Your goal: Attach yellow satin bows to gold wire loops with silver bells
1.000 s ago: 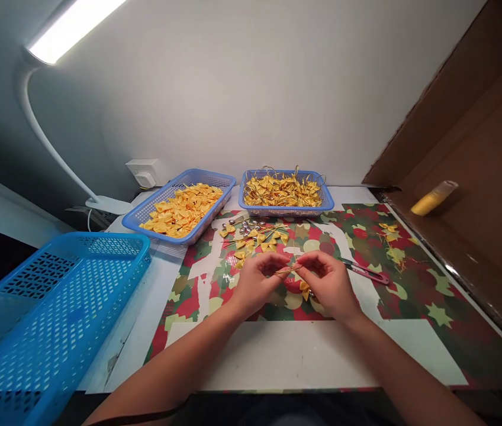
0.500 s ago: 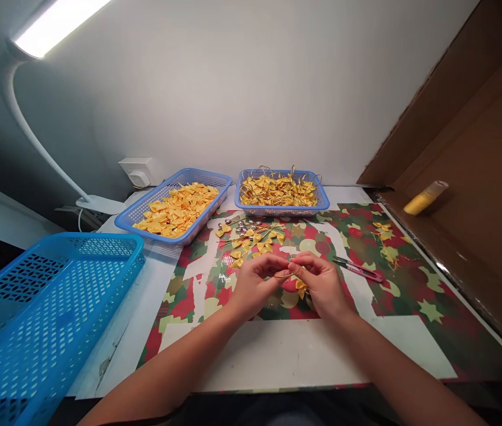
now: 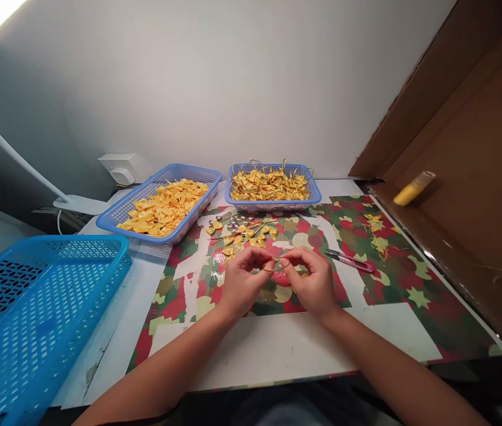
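Note:
Fingertips of my left hand (image 3: 247,279) pinch a thin gold cord (image 3: 277,260) over the middle of the patterned mat (image 3: 277,299). The fingers of my right hand (image 3: 311,277) are closed on the same cord, a little to the right, and the two hands nearly touch. A yellow bow is mostly hidden under my right hand. Just beyond the hands lie several loose yellow bows (image 3: 257,241), some cords and a cluster of small silver bells (image 3: 234,225). Right of my right hand rests a pink-handled cutter or snips (image 3: 353,262).
At the back stand a blue basket (image 3: 162,238) of yellow bows and another basket (image 3: 273,207) of bows with gold cords. A larger blue basket (image 3: 115,260) is at left, near a lamp (image 3: 15,155). A yellow-filled tube (image 3: 414,188) sits by the cardboard wall (image 3: 468,118) at right.
The camera view has turned slightly right. My hands have drawn slightly apart at the fingertips, with the cord between them; the bow under my right hand is now more hidden.

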`<state>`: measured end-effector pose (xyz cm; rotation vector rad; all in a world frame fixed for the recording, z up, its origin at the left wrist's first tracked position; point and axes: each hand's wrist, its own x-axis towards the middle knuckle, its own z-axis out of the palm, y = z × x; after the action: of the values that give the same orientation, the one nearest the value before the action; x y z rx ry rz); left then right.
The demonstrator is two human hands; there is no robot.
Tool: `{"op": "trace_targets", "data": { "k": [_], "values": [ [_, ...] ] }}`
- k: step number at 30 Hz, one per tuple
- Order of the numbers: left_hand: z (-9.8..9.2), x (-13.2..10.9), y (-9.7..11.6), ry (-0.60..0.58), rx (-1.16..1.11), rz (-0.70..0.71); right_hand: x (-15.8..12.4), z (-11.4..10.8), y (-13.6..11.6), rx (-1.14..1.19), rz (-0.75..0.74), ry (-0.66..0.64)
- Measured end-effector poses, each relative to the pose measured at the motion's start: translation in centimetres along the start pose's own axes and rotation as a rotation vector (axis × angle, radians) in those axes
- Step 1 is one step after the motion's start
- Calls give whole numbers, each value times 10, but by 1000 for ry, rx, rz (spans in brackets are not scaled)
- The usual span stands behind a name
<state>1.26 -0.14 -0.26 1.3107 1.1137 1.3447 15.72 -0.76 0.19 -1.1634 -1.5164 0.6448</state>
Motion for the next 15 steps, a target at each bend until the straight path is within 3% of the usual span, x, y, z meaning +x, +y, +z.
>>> {"op": "trace_targets", "data": {
  "k": [10, 15],
  "values": [
    [-2, -2, 1, -25, 119, 43, 0, -4, 2, -288, -198, -68],
    [0, -1, 3, -40, 28, -43, 1, -3, 2, -312, -210, -82]
  ]
}}
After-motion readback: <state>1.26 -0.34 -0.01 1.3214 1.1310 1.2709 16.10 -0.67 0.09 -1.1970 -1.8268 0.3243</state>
